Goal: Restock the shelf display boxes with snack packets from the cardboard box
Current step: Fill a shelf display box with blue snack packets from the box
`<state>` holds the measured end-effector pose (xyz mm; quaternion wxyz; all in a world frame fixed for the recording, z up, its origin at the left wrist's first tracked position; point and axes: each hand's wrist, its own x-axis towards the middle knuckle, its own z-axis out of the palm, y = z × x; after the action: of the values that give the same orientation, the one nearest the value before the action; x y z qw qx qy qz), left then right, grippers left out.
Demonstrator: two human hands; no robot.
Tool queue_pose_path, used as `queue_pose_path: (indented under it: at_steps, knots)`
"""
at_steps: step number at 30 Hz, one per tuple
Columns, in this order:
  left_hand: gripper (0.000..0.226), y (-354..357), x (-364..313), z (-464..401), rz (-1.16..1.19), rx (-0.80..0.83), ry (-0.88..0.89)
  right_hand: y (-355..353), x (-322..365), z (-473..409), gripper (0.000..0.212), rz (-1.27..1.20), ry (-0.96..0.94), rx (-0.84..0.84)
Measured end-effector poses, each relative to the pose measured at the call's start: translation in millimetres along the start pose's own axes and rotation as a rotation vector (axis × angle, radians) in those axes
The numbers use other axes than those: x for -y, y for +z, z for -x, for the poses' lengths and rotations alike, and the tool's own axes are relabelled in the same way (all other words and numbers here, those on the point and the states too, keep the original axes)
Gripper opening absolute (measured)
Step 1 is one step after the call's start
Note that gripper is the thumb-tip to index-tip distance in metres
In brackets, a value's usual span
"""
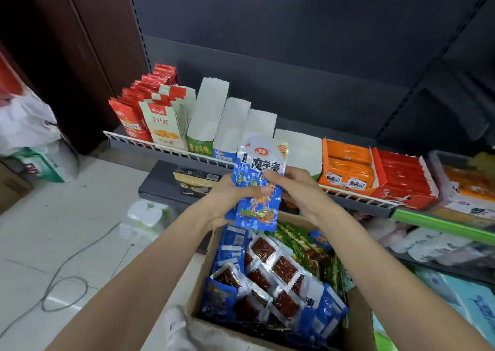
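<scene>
Blue snack packets (pixel 258 187), pinched between both hands' fingers (pixel 270 175)

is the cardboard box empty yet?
No, the cardboard box below both hands still holds many blue packets and green packets, besides the blue stack being gripped above it.

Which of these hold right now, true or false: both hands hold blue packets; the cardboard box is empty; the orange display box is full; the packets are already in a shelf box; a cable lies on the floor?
1. Both hands, left hand and right hand, hold the blue packets. True.
2. The cardboard box is empty. False: it holds many packets.
3. The orange display box holds packets. True.
4. The blue packets are already in a shelf box. False: they are held above the cardboard box, in front of the shelf.
5. A cable lies on the floor. True.
</scene>
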<state>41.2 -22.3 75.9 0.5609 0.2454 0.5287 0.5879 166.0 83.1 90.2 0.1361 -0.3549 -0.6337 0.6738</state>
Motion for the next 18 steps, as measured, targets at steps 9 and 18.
queue_pose_path:
  at_steps: [9,18]
  knots:
    - [0.043,-104.3,-46.5,-41.8,0.06,-0.259,-0.108,55.2,19.2,-92.0,0.029,-0.282,0.015,-0.242]
    - [0.056,-163.4,-92.1,-87.8,-0.148,-0.233,0.005,103.7,56.3,-161.5,0.03,-0.374,-0.025,-0.15]
